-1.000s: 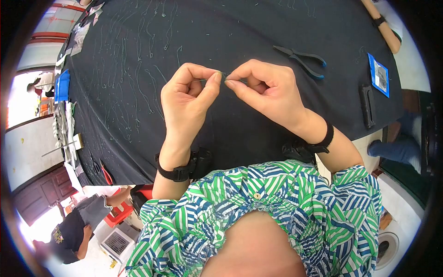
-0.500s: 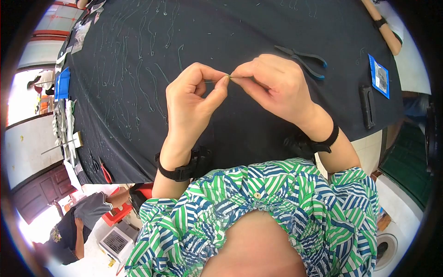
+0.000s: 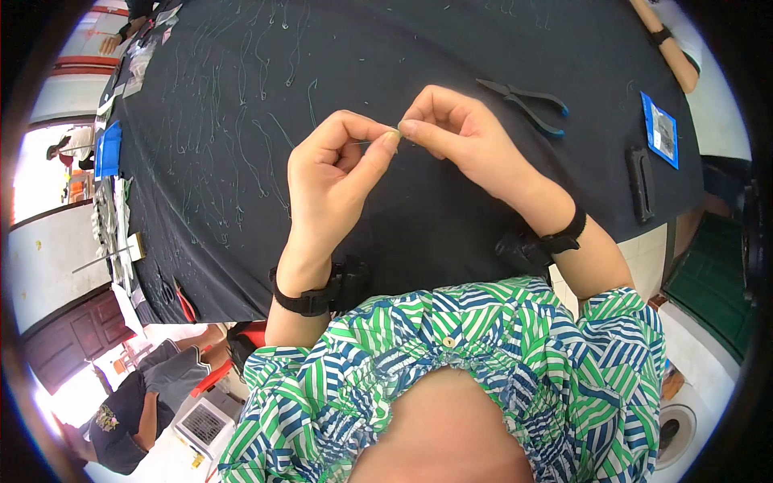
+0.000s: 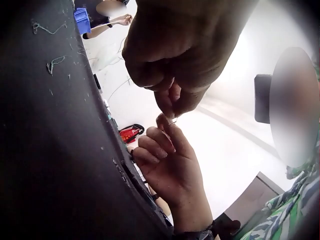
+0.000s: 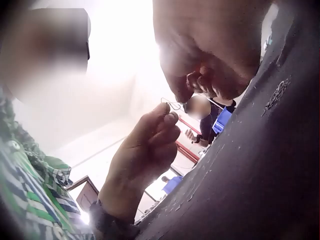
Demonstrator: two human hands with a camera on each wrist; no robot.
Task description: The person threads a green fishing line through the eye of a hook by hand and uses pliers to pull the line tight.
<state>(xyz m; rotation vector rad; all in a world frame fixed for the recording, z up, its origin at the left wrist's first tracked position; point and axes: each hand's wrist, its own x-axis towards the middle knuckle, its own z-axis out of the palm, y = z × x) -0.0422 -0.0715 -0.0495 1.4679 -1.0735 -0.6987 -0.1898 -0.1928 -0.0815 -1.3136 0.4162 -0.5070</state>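
Observation:
Both hands meet fingertip to fingertip above the black cloth (image 3: 451, 209). My left hand (image 3: 334, 173) pinches a thin green thread (image 3: 366, 143) between thumb and forefinger, and part of it crosses the gap behind the fingertips. Right beside it, my right hand (image 3: 471, 145) pinches at the same spot with thumb over forefinger. In the right wrist view a fine curved loop of thread (image 5: 172, 105) shows between the two hands' fingertips. Most of what lies inside the pinch is hidden by the fingers; I cannot tell whether it includes a small hook.
Several looped green threads (image 3: 241, 137) lie on the cloth to the left. Pliers with blue-tipped handles (image 3: 531, 105) lie beyond my right hand. Farther right are a blue packet (image 3: 660, 130) and a black bar-shaped object (image 3: 640, 185). Red-handled pliers (image 3: 185, 304) lie at the near left edge.
The gap between the hands has narrowed, my left hand shifting slightly right. My right hand has turned, so its thumb now lies on top and its fingers curl more openly into view.

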